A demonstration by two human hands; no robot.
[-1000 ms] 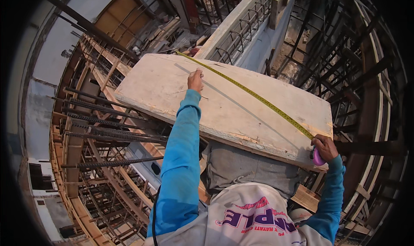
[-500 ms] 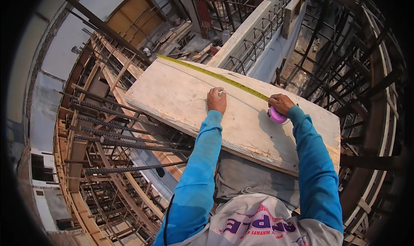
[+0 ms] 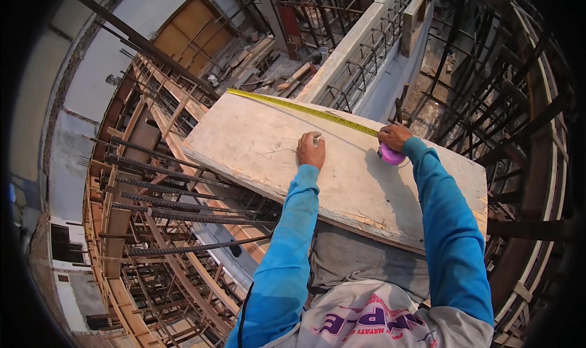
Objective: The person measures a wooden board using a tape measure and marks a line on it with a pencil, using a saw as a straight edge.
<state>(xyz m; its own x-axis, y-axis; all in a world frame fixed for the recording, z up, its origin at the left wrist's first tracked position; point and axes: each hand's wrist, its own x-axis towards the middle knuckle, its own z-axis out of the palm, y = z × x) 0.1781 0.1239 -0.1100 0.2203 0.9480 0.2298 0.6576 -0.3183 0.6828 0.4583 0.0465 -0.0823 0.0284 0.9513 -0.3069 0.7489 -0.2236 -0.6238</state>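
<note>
Change against 1.0 s ago: right hand (image 3: pixel 395 138) has gone from the board's near right corner up to its far edge. The blade (image 3: pixel 302 110), then slanting across the wood, now lies shorter along that far edge, its end out by the far left corner. Against 0.5 s ago: hands and tape (image 3: pixel 390 155) look nearly the same.

Fingers, right: closed round the purple tape, blade running out leftward from it. Fingers, left: left hand (image 3: pixel 311 151) rests on the board near its middle, curled, thumb and forefinger close together; a pale speck shows there, and I cannot tell whether it is held.

Surface: board (image 3: pixel 262 131) pale, scuffed, rough along the near edge, set aslant over the person's grey trousers (image 3: pixel 360 259). Shadow of the right hand and forearm falls on it.

Site: pale wall (image 3: pixel 91 73) and brown panel (image 3: pixel 189 33) far left; scrap timber (image 3: pixel 253 64) piled beyond the board. Past the far edge, a long form (image 3: pixel 348 49) with a rebar cage inside.

Around: ribbed bars (image 3: pixel 195 215) jut toward the board's near left side, partly behind the left sleeve (image 3: pixel 284 238). Right sleeve (image 3: pixel 448 220) covers some of the board's right end. Dark poles (image 3: pixel 510 149) crowd the right.
</note>
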